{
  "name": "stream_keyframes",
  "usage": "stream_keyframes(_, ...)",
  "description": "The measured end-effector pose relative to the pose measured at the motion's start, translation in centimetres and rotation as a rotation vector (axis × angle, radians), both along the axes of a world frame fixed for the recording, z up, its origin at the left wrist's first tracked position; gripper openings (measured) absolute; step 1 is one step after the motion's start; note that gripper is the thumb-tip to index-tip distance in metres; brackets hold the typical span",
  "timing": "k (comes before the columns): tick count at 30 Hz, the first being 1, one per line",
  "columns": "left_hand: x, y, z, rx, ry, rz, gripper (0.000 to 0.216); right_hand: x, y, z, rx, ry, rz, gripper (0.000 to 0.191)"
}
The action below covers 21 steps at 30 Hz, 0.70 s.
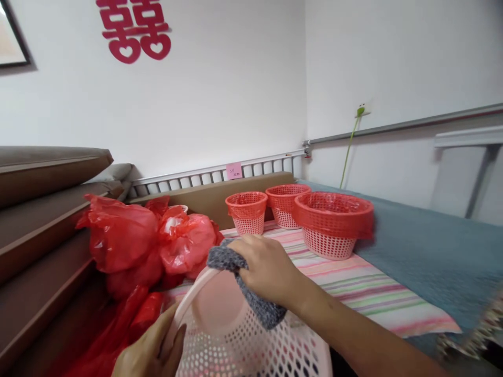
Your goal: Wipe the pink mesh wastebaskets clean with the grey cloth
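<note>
Tilted toward me at the bottom of the view is a pale pink plastic basket [220, 306] with a perforated wall and a solid round base. My left hand [151, 345] grips its rim on the left, thumb inside. In my right hand [267, 269] is a dark grey cloth [261, 309], pressed over the rim at the top, with its loose end hanging down inside the basket. The basket's lower edge runs out of the picture.
Three baskets lined with red bags, a small one [249, 225], a middle one [286, 215] and a large one [330, 243], stand on a striped cloth [377, 285]. Filled red plastic bags [126, 230] lie left, beside stacked brown cushions [47, 209]. A radiator [196, 180] lines the wall.
</note>
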State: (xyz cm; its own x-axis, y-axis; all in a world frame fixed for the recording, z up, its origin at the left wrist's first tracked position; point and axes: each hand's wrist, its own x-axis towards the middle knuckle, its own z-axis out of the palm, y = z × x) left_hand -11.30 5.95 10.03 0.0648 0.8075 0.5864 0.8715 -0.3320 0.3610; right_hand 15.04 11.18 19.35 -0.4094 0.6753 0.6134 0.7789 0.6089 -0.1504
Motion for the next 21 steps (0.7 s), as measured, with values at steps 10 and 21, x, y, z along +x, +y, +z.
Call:
stream_keyframes(10, 4.7, 3.7, 3.8, -0.151, 0.095, -0.126, 0.022, -3.5, 1.0, -1.2, 0.051, -0.196, 0.031, 0.014)
stream_keyframes(21, 2.4, 3.0, 2.0, -0.205, 0.006, -0.02, 0.031, -2.2, 2.0, -3.2, -0.052, -0.04, -0.058, 0.026)
